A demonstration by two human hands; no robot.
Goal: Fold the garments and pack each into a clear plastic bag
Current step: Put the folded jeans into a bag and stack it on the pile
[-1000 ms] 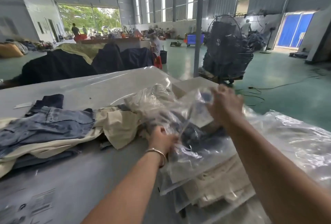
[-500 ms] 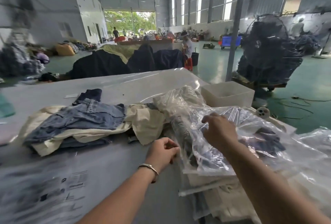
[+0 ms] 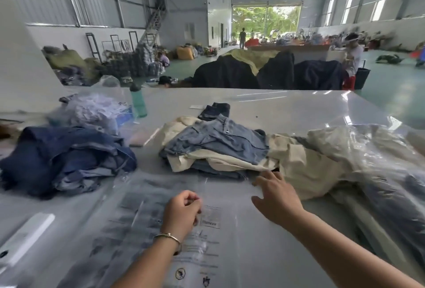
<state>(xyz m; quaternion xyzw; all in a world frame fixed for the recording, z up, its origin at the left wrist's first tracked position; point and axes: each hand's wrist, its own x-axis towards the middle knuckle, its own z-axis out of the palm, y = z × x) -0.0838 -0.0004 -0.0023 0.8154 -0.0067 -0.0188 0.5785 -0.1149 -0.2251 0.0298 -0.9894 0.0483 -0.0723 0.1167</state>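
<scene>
Two piles of loose garments sit on the counter (image 3: 287,108): the mixed pile (image 3: 220,147) of denim and cream pieces straight ahead, and a dark blue heap (image 3: 64,159) well off to my left. To my right, packed bags (image 3: 379,172) lie stacked, their plastic draping against the mixed pile's cream edge. Flat in front of me lies an empty clear bag (image 3: 161,223) with printed warnings. My right hand (image 3: 277,198) reaches forward, fingers spread and holding nothing, tips just at the pile's near edge; my left hand (image 3: 182,213) hovers over the bag, fingers curled in, and I cannot tell whether they pinch the film. I judge the next garment is to be drawn from the pile, so I should take only the top denim piece, lift it free of the cream cloth beneath, and lay it on bare counter for folding. Further back stand a green bottle (image 3: 138,101) and a crumpled sack (image 3: 96,110), both out of my way.
</scene>
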